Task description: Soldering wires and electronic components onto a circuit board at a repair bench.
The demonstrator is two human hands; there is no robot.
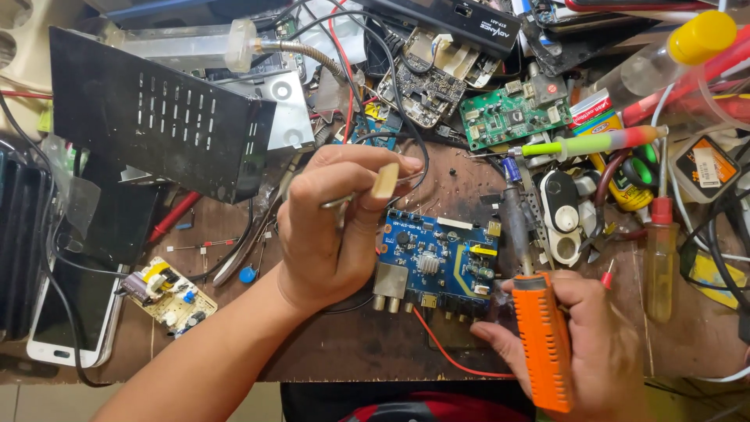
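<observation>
The right hand (582,332) is closed around the orange handle of a soldering iron (539,336), whose dark barrel runs up and away from the fist, past the right edge of a blue board (437,262). The left hand (332,227) pinches metal tweezers (344,202) between thumb and fingers, together with a small tan strip (its material cannot be told), and hovers over the board's left edge. The board lies flat on the bench (351,344) between the two hands, with silver connectors on its near edge and a red wire (449,352) running out beneath it toward the right hand.

Beyond the left hand stands a black perforated cover (156,117). Left of that hand lie a small pale board (168,295) and a phone (70,312). Above the blue board rests a green board (512,113). Right of the iron's barrel lie a green-handled tool (586,144) and a yellow screwdriver (660,262).
</observation>
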